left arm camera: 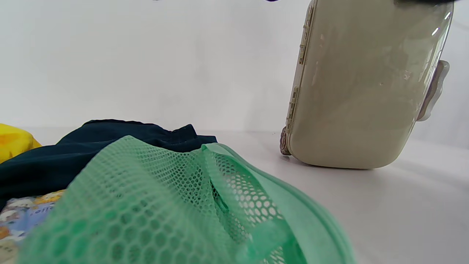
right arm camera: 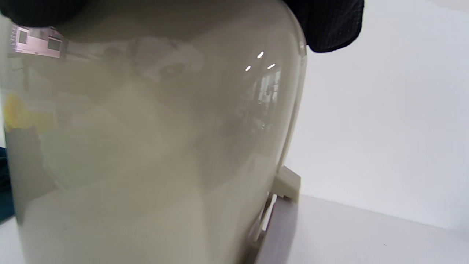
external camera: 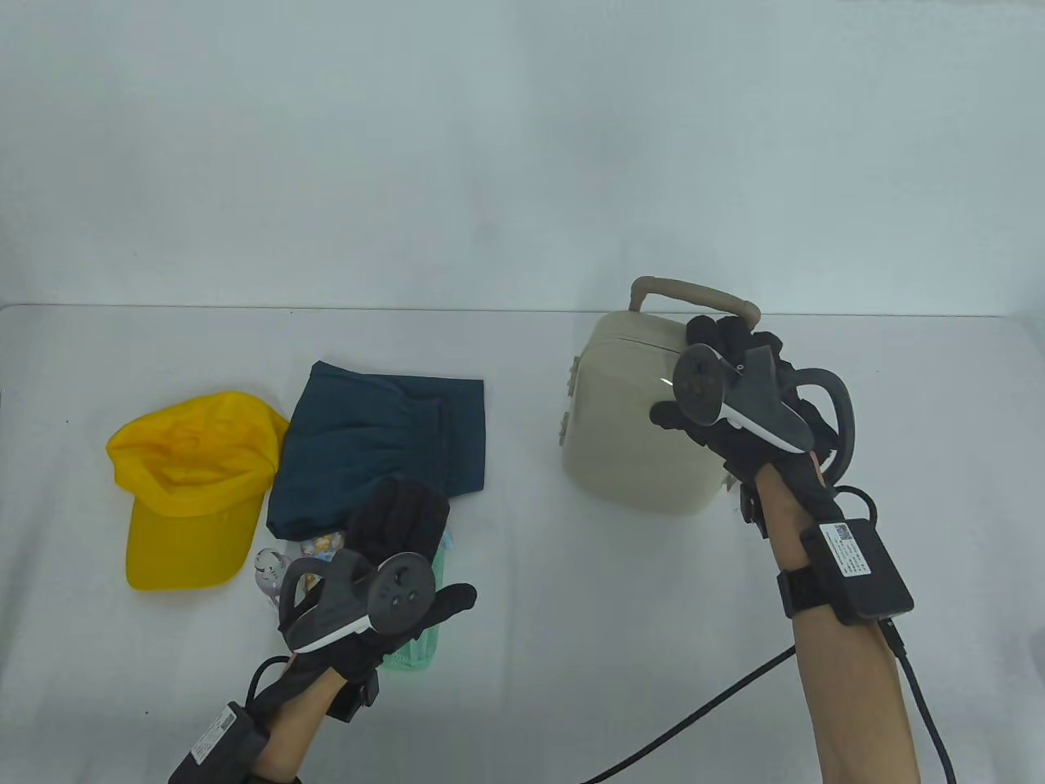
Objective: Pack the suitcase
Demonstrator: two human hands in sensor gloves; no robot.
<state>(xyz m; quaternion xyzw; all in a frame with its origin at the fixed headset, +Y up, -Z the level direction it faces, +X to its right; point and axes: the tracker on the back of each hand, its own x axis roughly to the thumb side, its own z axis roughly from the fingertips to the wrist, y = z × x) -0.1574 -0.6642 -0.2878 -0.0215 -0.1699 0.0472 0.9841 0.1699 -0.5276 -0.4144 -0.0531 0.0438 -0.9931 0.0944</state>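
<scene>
Table view: beige suitcase is standing upright and closed on the white table, right of centre, handle sticking up at the back. Right hand is resting on its top right corner, fingers draped over the shell; not gripping the handle as far as I can see. Left hand is hovering flat, fingers spread wide, over a green mesh pouch and some small printed items near the front edge, holding nothing that I can see. Folded dark teal garment is lying just behind that hand, and a yellow cap is sitting beside it on the left, touching its edge. Left wrist view: mesh pouch is filling the foreground, teal garment behind it, a sliver of cap at the left; suitcase is standing well apart to the right, tilting in this frame, latches on its seam. Right wrist view: glossy suitcase shell is taking up most of the frame, black gloved fingertips pressing over its top edge.
</scene>
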